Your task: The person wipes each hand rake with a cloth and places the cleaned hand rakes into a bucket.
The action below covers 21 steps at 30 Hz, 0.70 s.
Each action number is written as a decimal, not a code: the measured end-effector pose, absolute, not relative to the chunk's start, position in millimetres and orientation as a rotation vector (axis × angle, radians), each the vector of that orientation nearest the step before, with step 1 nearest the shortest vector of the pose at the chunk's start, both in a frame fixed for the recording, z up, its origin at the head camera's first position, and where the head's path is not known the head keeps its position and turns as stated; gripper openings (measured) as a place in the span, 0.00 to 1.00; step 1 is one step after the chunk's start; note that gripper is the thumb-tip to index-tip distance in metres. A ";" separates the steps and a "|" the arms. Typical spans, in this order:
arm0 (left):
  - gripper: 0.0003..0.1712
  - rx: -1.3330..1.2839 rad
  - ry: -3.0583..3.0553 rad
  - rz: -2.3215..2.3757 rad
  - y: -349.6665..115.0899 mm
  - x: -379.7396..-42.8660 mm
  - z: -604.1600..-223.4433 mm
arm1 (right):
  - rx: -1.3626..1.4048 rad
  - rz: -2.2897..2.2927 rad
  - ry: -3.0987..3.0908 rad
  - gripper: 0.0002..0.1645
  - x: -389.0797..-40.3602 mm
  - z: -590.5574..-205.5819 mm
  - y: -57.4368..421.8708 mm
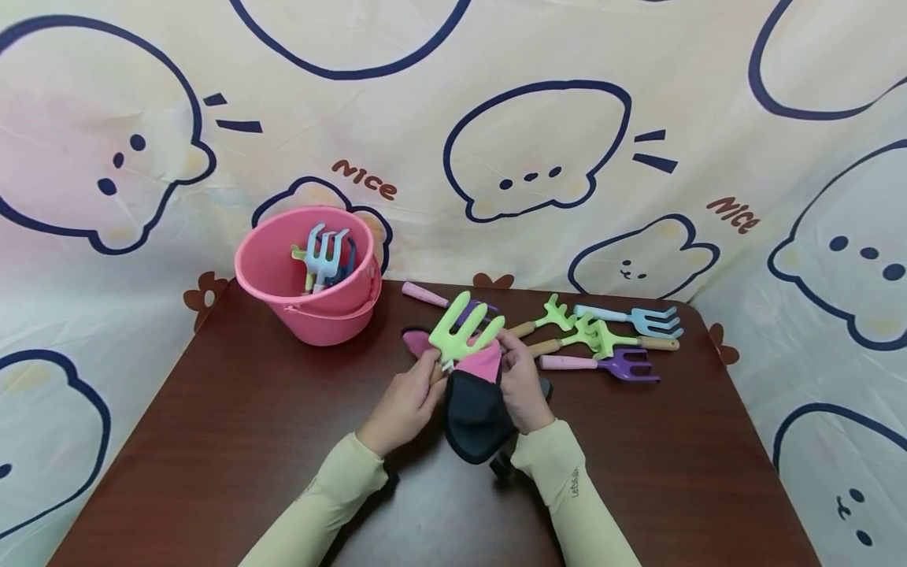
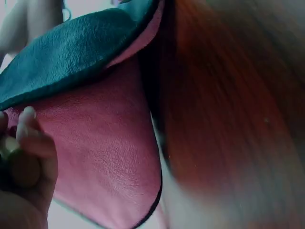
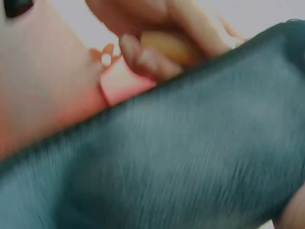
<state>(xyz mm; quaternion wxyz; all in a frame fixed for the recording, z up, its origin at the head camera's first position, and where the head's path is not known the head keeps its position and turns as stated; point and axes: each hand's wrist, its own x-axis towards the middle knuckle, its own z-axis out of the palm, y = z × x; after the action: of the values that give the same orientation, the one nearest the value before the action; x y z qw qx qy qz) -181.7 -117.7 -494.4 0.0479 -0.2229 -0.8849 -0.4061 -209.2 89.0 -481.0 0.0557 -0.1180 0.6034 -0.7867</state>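
Observation:
My left hand [image 1: 404,398] grips the wooden handle of a light green garden hand fork [image 1: 464,335], its tines pointing up and away. A pink and dark cloth piece [image 1: 478,417] with black edging hangs between my hands, just right of the fork. My right hand [image 1: 523,378] pinches this cloth at its right edge. In the left wrist view, the cloth's pink face [image 2: 105,148] fills the middle, beside the round end of the wooden handle [image 2: 26,169]. Dark cloth covers much of the right wrist view, with the wooden handle [image 3: 169,46] in my left fingers behind it.
Pink buckets [image 1: 326,327], nested, stand at the back left with blue and green forks [image 1: 324,256] inside. Several green rakes [image 1: 556,313], purple forks [image 1: 627,366] with pink handles and a blue fork [image 1: 648,319] lie at the back right of the brown table [image 1: 638,472].

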 end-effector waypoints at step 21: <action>0.20 -0.718 -2.755 -1.100 -114.5 -173.3 -497.7 | 0.043 -2.622 1.821 0.12 -214.8 -476.1 100.0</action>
<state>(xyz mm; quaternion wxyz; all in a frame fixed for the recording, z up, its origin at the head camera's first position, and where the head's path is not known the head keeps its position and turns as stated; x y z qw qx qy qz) -173.3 -114.5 -497.7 0.0448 -0.2351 -0.9017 -0.3601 -214.8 100.0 -476.1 -0.0255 0.0135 0.5703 -0.8209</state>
